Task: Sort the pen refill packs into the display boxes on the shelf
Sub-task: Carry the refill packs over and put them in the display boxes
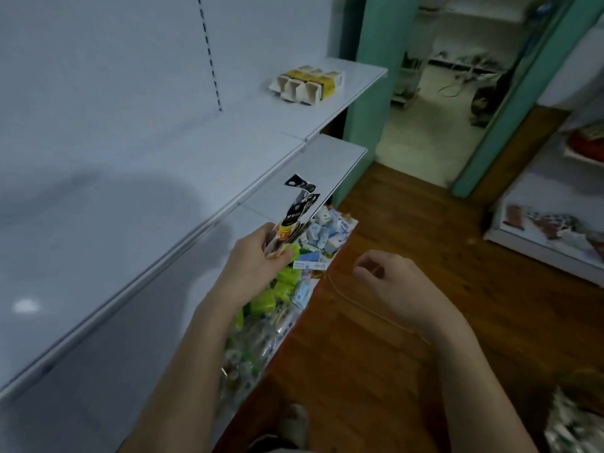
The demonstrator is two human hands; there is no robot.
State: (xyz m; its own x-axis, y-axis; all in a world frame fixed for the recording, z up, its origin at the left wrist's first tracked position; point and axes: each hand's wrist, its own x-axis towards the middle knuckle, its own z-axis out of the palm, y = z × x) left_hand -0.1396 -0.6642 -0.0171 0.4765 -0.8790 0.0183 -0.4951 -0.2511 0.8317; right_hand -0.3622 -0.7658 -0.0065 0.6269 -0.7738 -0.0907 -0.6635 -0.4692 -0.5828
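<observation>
1. Head view: our left hand point(258, 256) grips a fanned bunch of pen refill packs point(294, 220), black and yellow, their tops pointing up over the edge of the lower shelf point(330, 158).
2. Our right hand point(392, 282) hangs over the wooden floor point(408, 223), fingers loosely curled, holding nothing.
3. We see the display boxes point(307, 83), yellow and white, standing on the upper shelf point(359, 76), well apart from the packs.
4. Below our left hand lies a heap of small packets point(310, 256), blue, white and green.
</observation>
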